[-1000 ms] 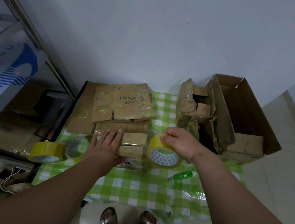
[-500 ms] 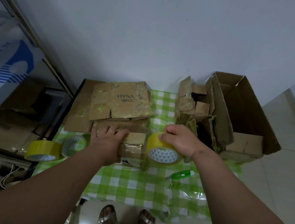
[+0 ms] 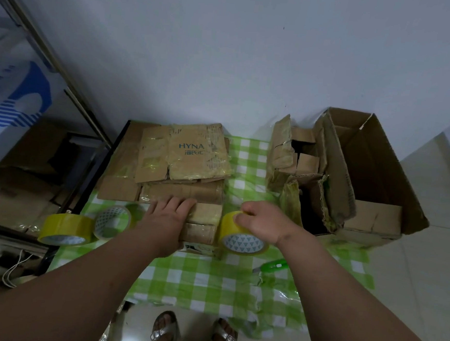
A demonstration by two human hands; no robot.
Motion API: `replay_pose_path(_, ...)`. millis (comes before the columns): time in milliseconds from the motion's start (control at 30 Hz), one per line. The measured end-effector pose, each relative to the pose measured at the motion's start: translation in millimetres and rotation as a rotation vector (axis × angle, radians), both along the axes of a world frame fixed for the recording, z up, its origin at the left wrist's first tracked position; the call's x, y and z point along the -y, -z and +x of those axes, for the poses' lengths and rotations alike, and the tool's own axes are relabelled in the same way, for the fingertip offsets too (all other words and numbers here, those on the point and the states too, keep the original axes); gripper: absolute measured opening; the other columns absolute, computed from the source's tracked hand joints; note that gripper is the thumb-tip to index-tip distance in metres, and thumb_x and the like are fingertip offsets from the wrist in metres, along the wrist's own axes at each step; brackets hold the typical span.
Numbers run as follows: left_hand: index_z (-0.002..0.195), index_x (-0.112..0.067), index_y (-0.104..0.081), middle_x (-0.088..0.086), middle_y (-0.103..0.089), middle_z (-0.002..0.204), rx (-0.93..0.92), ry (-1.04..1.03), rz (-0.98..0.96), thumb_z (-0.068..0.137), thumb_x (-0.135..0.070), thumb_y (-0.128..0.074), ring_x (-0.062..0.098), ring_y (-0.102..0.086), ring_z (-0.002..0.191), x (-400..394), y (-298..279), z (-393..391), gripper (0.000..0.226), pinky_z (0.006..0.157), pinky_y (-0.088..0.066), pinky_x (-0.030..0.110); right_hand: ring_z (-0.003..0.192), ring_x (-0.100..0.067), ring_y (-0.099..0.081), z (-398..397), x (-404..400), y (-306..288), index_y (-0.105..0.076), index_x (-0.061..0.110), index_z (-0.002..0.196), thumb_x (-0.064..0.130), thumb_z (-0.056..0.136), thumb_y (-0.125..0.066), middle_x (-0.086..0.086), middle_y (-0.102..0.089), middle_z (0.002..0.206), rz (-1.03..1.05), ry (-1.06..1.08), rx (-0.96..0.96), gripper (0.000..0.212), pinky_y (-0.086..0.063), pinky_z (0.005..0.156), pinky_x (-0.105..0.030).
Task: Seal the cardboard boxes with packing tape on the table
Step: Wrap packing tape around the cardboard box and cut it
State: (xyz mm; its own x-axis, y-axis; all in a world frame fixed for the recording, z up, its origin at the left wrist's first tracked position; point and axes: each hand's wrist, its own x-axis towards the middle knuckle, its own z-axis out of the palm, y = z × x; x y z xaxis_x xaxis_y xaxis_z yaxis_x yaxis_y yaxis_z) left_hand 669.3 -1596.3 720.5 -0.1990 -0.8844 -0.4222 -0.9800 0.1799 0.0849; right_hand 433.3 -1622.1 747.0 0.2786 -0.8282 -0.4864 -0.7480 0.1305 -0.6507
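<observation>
A small cardboard box (image 3: 205,222) stands near the front of a pile of flattened cardboard (image 3: 184,159) on the green checked tablecloth (image 3: 196,283). My left hand (image 3: 167,219) rests on top of the small box, its fingers laid over the far edge. Right beside the box stands a yellow tape roll (image 3: 241,239) on its edge, and my right hand (image 3: 264,220) grips it from above, fingertips pinching at the roll's top.
Two more tape rolls lie at the left, a yellow one (image 3: 64,229) and a nearly used one (image 3: 112,222). A green utility knife (image 3: 271,265) lies in front of my right forearm. Torn open boxes (image 3: 299,170) and a large open carton (image 3: 372,171) fill the right side.
My left hand slid forward on the small box and its fingers curled over the far edge. The right hand's fingertips shifted on top of the roll, which moved slightly closer to the box.
</observation>
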Motion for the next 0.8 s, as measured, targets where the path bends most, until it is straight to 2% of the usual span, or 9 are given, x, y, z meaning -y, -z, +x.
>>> replay_pose_path(133, 0.147, -0.030, 0.031, -0.003, 0.027, 0.160, 0.032, -0.030, -0.007, 0.089, -0.026, -0.064, 0.023, 0.025, 0.147, -8, 1, -9, 0.111, 0.117, 0.012, 0.055, 0.070, -0.023, -0.047, 8, 2, -1, -0.044, 0.018, 0.062, 0.029, 0.088, -0.059, -0.001, -0.044, 0.068, -0.023, 0.041, 0.008, 0.032, -0.033, 0.064, -0.034)
replay_pose_path(233, 0.138, -0.026, 0.039, -0.003, 0.041, 0.152, 0.019, -0.039, -0.034, 0.085, -0.060, -0.057, 0.021, 0.034, 0.142, -17, 4, -13, 0.115, 0.116, 0.015, 0.055, 0.070, -0.022, -0.047, 8, -1, 0, -0.048, 0.014, 0.065, 0.024, 0.089, -0.062, -0.003, -0.045, 0.069, 0.022, 0.093, 0.081, 0.029, -0.032, 0.064, -0.033)
replay_pose_path(300, 0.138, -0.023, 0.039, -0.004, 0.043, 0.150, -0.001, -0.053, -0.063, 0.079, -0.077, -0.049, 0.019, 0.038, 0.139, -21, 8, -13, 0.120, 0.117, 0.016, 0.052, 0.070, -0.021, -0.048, 7, -4, 2, -0.054, 0.011, 0.071, 0.021, 0.089, -0.063, -0.006, -0.047, 0.072, 0.053, 0.147, 0.139, 0.022, -0.033, 0.064, -0.032)
replay_pose_path(433, 0.137, -0.020, 0.039, -0.006, 0.041, 0.148, -0.060, -0.063, -0.038, 0.071, -0.089, -0.041, 0.019, 0.028, 0.146, -19, 19, -9, 0.124, 0.119, 0.011, 0.044, 0.075, -0.020, -0.052, 9, -9, 8, -0.058, 0.015, 0.075, 0.022, 0.089, -0.061, -0.003, -0.053, 0.076, 0.071, 0.189, 0.161, 0.016, -0.037, 0.067, -0.033)
replay_pose_path(533, 0.142, -0.023, 0.035, -0.008, 0.040, 0.148, -0.108, -0.042, 0.073, 0.046, -0.103, -0.016, 0.016, 0.028, 0.145, -13, 20, -2, 0.135, 0.119, 0.009, 0.043, 0.078, -0.018, -0.052, 13, -9, 6, -0.056, 0.023, 0.074, 0.021, 0.091, -0.056, 0.002, -0.055, 0.078, 0.078, 0.155, 0.141, 0.017, -0.038, 0.068, -0.031)
replay_pose_path(600, 0.151, -0.028, 0.023, -0.009, 0.032, 0.155, -0.239, -0.147, 0.112, 0.046, -0.104, -0.005, 0.014, 0.027, 0.145, -8, 17, 2, 0.133, 0.120, 0.010, 0.044, 0.078, -0.018, -0.052, 14, -7, 4, -0.057, 0.024, 0.072, 0.018, 0.091, -0.056, 0.002, -0.055, 0.078, 0.079, 0.152, 0.144, 0.019, -0.038, 0.067, -0.030)
replay_pose_path(633, 0.153, -0.030, 0.016, -0.009, 0.027, 0.158, -0.316, -0.240, 0.109, 0.057, -0.100, -0.007, 0.016, 0.026, 0.145, -7, 17, 4, 0.121, 0.120, 0.010, 0.046, 0.078, -0.018, -0.053, 14, -6, 3, -0.057, 0.023, 0.072, 0.016, 0.090, -0.056, 0.002, -0.056, 0.077, 0.081, 0.151, 0.142, 0.020, -0.038, 0.067, -0.030)
replay_pose_path(700, 0.154, -0.035, 0.012, -0.007, 0.021, 0.161, -0.376, -0.439, 0.064, 0.077, -0.085, -0.026, 0.022, 0.023, 0.147, -6, 17, 4, 0.099, 0.120, 0.006, 0.052, 0.078, -0.018, -0.052, 12, -6, 3, -0.058, 0.022, 0.071, 0.014, 0.090, -0.057, 0.002, -0.055, 0.076, 0.087, 0.162, 0.143, 0.021, -0.038, 0.067, -0.030)
replay_pose_path(800, 0.155, -0.033, 0.010, 0.003, 0.006, 0.165, -0.463, -0.726, 0.110, 0.076, -0.073, -0.059, 0.032, -0.003, 0.151, -7, 21, 4, 0.112, 0.120, -0.016, 0.052, 0.074, -0.016, -0.050, 12, -7, 5, -0.056, 0.022, 0.069, 0.013, 0.090, -0.056, 0.003, -0.054, 0.073, 0.091, 0.157, 0.113, 0.022, -0.036, 0.063, -0.028)
